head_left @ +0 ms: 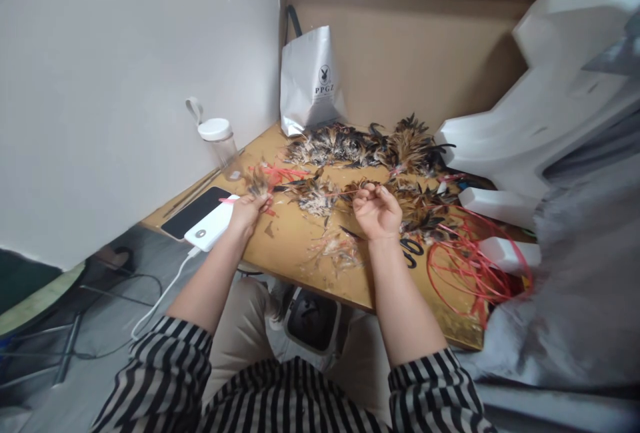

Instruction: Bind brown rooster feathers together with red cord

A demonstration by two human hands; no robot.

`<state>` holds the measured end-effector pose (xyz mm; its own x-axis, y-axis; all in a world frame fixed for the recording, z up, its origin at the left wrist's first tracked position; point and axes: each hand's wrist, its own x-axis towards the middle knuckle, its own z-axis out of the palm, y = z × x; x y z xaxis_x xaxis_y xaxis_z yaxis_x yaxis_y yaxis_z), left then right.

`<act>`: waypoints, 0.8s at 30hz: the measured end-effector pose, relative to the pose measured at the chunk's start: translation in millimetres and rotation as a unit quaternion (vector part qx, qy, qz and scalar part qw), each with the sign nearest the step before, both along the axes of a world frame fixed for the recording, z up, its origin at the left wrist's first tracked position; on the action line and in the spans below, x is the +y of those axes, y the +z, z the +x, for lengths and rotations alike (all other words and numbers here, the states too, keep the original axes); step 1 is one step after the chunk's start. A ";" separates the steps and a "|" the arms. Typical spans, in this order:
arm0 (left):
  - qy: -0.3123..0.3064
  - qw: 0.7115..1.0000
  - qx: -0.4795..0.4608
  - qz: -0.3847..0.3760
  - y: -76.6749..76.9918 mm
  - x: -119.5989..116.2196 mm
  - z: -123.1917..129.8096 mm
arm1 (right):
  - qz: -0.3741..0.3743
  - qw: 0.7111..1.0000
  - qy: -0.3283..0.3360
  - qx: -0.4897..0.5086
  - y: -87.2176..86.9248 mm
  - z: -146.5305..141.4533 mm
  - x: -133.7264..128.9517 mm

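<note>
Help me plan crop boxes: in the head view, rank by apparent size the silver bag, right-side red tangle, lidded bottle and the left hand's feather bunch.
1. Silver bag and right-side red tangle: not ranked; the tangle is loose and nearer the camera.
2. Lidded bottle
3. Feather bunch in the left hand

On the silvery bag stood 4 black capital letters, "PPGZ", with 1 circled rabbit-head emblem above them; the finer print beneath was too small to read.
</note>
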<state>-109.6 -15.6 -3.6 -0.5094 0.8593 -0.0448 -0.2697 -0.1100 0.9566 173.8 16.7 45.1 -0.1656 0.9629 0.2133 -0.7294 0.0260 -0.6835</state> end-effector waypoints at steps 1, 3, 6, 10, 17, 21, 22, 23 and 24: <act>0.002 1.000 0.009 0.005 -0.3 3.1 1.2 | 0.003 1.000 -0.003 0.010 -0.2 1.6 0.8; 0.008 0.999 0.037 0.016 0.5 7.5 5.6 | 0.006 1.000 0.000 0.030 -0.2 4.2 2.1; 0.004 0.997 0.074 0.016 6.5 4.6 14.5 | 0.004 0.998 0.015 0.060 0.9 7.3 3.2; -0.054 0.993 0.109 -0.011 18.4 -19.3 22.3 | 0.015 0.999 0.027 0.040 3.2 7.7 2.6; -0.182 0.958 0.196 -0.106 20.2 -54.9 9.4 | -0.005 0.998 0.046 -0.043 4.2 -3.1 -1.3; -0.151 0.946 0.248 -0.142 27.1 -62.7 2.8 | -0.014 0.997 0.054 -0.055 1.8 -8.7 -2.0; -0.139 0.945 0.260 -0.144 31.5 -65.0 2.2 | -0.019 0.997 0.051 -0.061 1.1 -9.7 -1.9; -0.130 0.942 0.274 -0.141 36.8 -67.5 2.0 | -0.024 0.996 0.048 -0.068 0.4 -10.7 -1.8; -0.123 0.939 0.291 -0.135 42.7 -70.0 2.2 | -0.027 0.996 0.046 -0.074 -0.2 -11.7 -1.6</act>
